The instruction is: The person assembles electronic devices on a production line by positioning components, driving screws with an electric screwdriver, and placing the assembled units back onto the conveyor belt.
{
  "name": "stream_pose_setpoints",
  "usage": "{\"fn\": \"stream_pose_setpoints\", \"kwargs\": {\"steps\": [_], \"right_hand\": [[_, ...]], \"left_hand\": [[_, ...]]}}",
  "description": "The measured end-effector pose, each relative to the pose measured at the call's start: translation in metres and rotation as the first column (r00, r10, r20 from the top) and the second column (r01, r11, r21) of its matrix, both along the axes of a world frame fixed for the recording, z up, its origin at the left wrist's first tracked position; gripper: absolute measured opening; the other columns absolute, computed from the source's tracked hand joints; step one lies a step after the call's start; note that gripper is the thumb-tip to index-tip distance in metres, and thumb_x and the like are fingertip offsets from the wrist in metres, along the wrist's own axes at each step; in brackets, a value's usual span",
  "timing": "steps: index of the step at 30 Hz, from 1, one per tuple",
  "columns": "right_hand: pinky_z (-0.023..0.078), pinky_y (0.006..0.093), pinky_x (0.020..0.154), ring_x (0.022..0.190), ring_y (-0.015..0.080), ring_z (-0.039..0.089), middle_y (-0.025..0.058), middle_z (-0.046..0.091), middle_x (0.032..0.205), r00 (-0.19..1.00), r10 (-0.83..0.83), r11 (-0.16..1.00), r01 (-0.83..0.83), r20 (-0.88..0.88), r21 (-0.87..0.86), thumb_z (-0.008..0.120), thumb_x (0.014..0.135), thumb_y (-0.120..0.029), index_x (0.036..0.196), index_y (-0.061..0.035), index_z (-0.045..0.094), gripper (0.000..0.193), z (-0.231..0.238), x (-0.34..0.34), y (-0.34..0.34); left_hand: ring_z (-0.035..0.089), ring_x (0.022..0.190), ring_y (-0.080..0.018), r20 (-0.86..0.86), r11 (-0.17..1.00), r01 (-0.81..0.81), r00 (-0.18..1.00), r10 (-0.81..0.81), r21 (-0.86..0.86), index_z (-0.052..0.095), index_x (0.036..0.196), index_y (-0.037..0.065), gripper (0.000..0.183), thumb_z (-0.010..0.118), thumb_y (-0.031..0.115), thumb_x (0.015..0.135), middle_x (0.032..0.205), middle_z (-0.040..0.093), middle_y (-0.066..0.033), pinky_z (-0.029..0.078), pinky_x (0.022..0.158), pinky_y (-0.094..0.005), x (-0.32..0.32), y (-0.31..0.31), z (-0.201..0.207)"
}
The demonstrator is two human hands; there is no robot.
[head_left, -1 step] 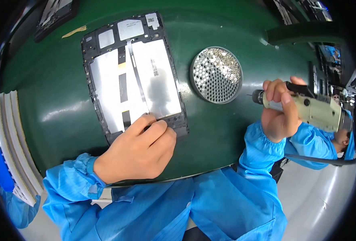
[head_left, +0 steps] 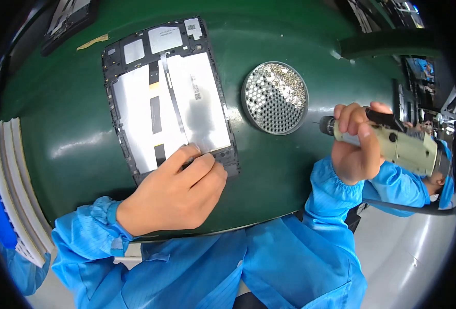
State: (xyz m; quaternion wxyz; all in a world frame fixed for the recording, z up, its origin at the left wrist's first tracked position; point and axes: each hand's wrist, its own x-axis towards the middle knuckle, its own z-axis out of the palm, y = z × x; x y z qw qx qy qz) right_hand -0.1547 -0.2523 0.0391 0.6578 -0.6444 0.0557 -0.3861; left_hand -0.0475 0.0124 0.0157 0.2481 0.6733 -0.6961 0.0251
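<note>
An opened tablet (head_left: 133, 113) lies on the green table, its black frame, silver battery panels and flat ribbon cable exposed. My left hand (head_left: 175, 190) rests over the tablet's lower edge. Its fingers are curled together at the end of the cable; what they pinch, if anything, is hidden. Held out at the right, an electric screwdriver (head_left: 408, 150) with a pale green body is wrapped in my right hand (head_left: 359, 144). Its thin bit points left, off the tablet. Between the tablet and the screwdriver sits a round perforated screw tray (head_left: 269, 110), with many small shiny screws heaped toward its upper right.
Stacked white foam-edged trays (head_left: 19, 185) stand at the left, with a blue piece on them. Another dark device (head_left: 68, 23) lies at the far left, near a yellowish strip (head_left: 92, 42). A co-worker in blue (head_left: 400, 188) sits beyond my right arm.
The whole view has shifted slightly. My hands keep the same grips, with the left still at the tablet's lower edge and the screwdriver still held off to the right.
</note>
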Motion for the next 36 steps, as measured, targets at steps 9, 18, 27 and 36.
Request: {"fn": "stream_pose_setpoints", "kwargs": {"steps": [9,18,27,36], "right_hand": [[0.045,0.0419,0.065,0.062,0.0205,0.051,0.0109,0.051,0.07,0.978,0.21,0.978,-0.21,0.023,0.001,0.056,0.077,0.0,0.113,-0.0032,0.045,0.038,-0.002,0.035,0.049],[0.046,0.0408,0.064,0.059,0.0201,0.051,0.0087,0.051,0.065,0.966,0.251,0.968,-0.249,-0.064,0.038,0.057,0.077,0.0,0.109,-0.0034,0.047,0.034,-0.012,0.04,0.054],[0.046,0.0399,0.061,0.058,0.02,0.051,0.0082,0.05,0.064,0.966,0.25,0.968,-0.248,-0.063,0.032,0.057,0.077,-0.001,0.108,-0.0035,0.049,0.032,-0.013,0.043,0.053],[0.045,0.0392,0.062,0.06,0.0201,0.052,0.008,0.051,0.066,0.976,0.202,0.979,-0.201,-0.078,0.014,0.058,0.078,-0.002,0.109,-0.0042,0.048,0.033,-0.009,0.039,0.059]], "left_hand": [[0.052,0.116,-0.0392,-0.138,0.993,-0.058,0.988,0.073,0.106,0.066,0.103,0.007,0.033,0.07,0.017,0.072,0.117,0.057,-0.0219,0.039,0.101,-0.0536,0.008,0.004,-0.006],[0.054,0.114,-0.0385,-0.178,0.991,-0.088,0.978,0.106,0.104,0.067,0.101,0.008,0.026,0.065,0.015,0.076,0.112,0.06,-0.0215,0.041,0.099,-0.0529,0.01,0.002,-0.009],[0.055,0.114,-0.036,-0.173,0.989,-0.102,0.978,0.119,0.106,0.069,0.1,0.008,0.022,0.065,0.013,0.079,0.113,0.062,-0.0192,0.041,0.1,-0.0509,0.01,0.0,-0.01],[0.055,0.114,-0.0358,-0.169,0.99,-0.118,0.977,0.13,0.084,0.07,0.098,0.007,0.021,0.064,0.013,0.078,0.111,0.063,-0.019,0.041,0.099,-0.0507,0.007,0.002,-0.008]]}}
